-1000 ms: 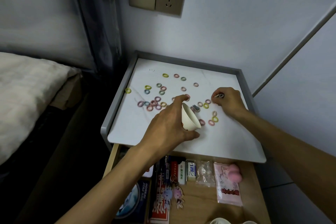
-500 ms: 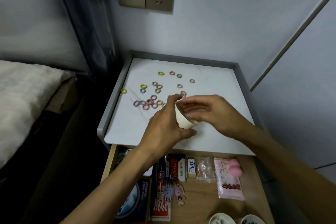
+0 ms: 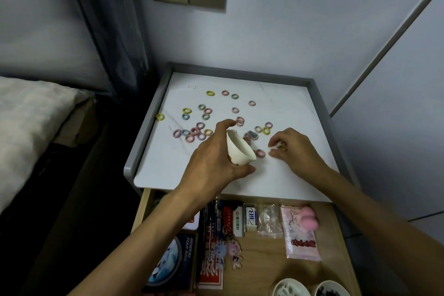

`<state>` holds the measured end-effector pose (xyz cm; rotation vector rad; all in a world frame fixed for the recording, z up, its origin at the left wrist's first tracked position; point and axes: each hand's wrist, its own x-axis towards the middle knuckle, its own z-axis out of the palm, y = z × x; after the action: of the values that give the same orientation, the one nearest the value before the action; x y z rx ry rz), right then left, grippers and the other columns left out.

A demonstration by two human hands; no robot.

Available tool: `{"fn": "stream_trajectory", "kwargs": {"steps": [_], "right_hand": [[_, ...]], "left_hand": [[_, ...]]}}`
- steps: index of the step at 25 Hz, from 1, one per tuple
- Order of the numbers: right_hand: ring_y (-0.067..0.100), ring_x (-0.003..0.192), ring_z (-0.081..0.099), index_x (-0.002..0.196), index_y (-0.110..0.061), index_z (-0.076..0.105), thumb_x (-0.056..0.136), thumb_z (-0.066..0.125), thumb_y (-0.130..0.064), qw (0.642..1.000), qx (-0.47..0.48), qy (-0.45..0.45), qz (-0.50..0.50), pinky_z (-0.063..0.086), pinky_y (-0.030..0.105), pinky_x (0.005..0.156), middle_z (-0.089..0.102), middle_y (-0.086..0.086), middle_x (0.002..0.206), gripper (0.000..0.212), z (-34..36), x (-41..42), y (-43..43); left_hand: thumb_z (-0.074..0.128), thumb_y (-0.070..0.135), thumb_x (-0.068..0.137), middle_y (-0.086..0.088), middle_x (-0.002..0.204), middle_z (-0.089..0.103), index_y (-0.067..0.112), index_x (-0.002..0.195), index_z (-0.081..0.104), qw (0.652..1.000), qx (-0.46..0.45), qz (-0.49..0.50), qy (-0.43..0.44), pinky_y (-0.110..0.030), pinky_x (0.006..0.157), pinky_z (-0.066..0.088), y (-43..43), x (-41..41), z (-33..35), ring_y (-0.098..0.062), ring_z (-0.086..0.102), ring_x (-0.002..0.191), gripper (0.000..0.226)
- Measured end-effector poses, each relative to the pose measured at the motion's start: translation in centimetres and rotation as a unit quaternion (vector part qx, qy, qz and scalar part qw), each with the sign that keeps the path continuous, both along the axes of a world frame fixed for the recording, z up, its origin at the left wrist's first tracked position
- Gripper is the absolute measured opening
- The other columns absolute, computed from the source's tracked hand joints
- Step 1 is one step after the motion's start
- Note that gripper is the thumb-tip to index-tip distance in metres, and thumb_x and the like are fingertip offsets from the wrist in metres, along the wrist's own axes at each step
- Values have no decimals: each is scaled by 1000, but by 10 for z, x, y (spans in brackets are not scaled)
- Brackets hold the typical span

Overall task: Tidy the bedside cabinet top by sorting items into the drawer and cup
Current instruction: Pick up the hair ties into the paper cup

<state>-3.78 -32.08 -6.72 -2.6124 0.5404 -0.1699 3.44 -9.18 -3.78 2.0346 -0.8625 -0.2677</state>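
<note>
White and tipped on its side, the small cup (image 3: 240, 149) sits in the grip of the left hand (image 3: 213, 158), its mouth turned toward the right hand and its base against the palm. The left forearm reaches in from the lower left over the open drawer (image 3: 264, 250); the wrist is bent slightly, the thumb lies under the cup's rim and the forefinger curls over the far side of it, so the hand is closed around the cup.

Just right of the cup's mouth, the right hand (image 3: 295, 151) rests low on the cabinet top (image 3: 276, 182), its forearm coming in from the lower right. Its fingers are curled and drawn together with the thumb, pinching something small and yellowish at the tips; it looks like one of the hair ties, though I cannot tell for certain.

Loose hair ties (image 3: 192, 132) in pink, blue, green and yellow lie scattered beyond both hands, most of them past the left knuckles. One pink tie (image 3: 260, 153) lies between the cup and the right fingertips, and a yellow one (image 3: 160, 117) lies alone far to the left of the left hand.

Below the wrists the drawer holds a pink packet (image 3: 300, 240), a clear bag (image 3: 268, 221), an eraser (image 3: 250, 217) and keychain charms (image 3: 228, 250).
</note>
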Motion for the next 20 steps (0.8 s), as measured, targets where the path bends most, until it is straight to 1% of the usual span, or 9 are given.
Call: {"fn": "stream_trajectory", "kwargs": {"steps": [2,4,8,9,11,14,16,18,20], "right_hand": [[12,81,58,90,-14,72,83,73,-10,1000,-18,5,-2,35,11,63,64,-1,89,8,-2,2,1],[9,76,56,87,-12,73,84,69,-5,999,-37,25,1,33,5,60,68,0,86,9,-3,3,-1],[10,75,59,90,-8,70,87,60,3,995,-55,84,8,46,16,64,69,6,90,16,1,5,2],[7,70,59,90,-9,70,88,60,1,997,-24,74,0,45,13,62,70,5,87,14,8,6,5],[5,64,62,86,-15,70,89,63,-4,995,93,9,-18,43,8,59,70,-3,78,13,31,6,11],[6,67,66,89,-17,70,89,67,-9,968,235,-79,42,50,14,66,70,-6,76,9,68,6,33],[9,77,67,95,-13,70,87,68,-5,952,277,-35,123,54,22,76,71,-4,85,12,77,6,56],[11,96,68,108,-9,67,89,63,0,935,306,20,179,53,25,89,71,2,103,21,75,4,71],[14,106,67,111,-5,64,92,60,-3,910,379,-21,166,51,22,93,71,6,110,20,76,2,67]], "left_hand": [[84,47,67,18,109,49,40,138,28,1000,4,-1,0,-7,64,38,0,-1,0,-7,54,92,91],[84,46,67,19,108,49,41,138,28,1000,6,-1,2,-5,63,37,1,-2,0,-5,54,91,91],[85,44,67,14,116,53,40,140,29,1000,10,-5,1,-4,65,37,3,-2,0,-7,55,92,93],[85,44,66,13,118,55,39,140,29,1000,11,-6,0,-4,66,37,3,-2,0,-7,54,92,93],[86,43,66,11,119,56,39,141,28,1000,12,-9,0,-7,67,38,3,-3,0,-8,54,91,94],[86,42,66,18,109,53,39,141,28,1000,10,-10,4,-18,72,42,2,-5,0,-9,54,91,95],[86,40,66,26,100,53,40,140,28,1000,2,-17,12,-27,80,48,0,-7,2,-6,58,92,94],[87,37,66,25,103,56,38,140,29,1000,-6,-23,15,-34,87,52,-2,-9,2,-6,61,97,93],[87,39,65,18,109,59,37,138,31,1000,-8,-14,8,-26,80,52,-2,-7,1,-7,61,95,92]]}}
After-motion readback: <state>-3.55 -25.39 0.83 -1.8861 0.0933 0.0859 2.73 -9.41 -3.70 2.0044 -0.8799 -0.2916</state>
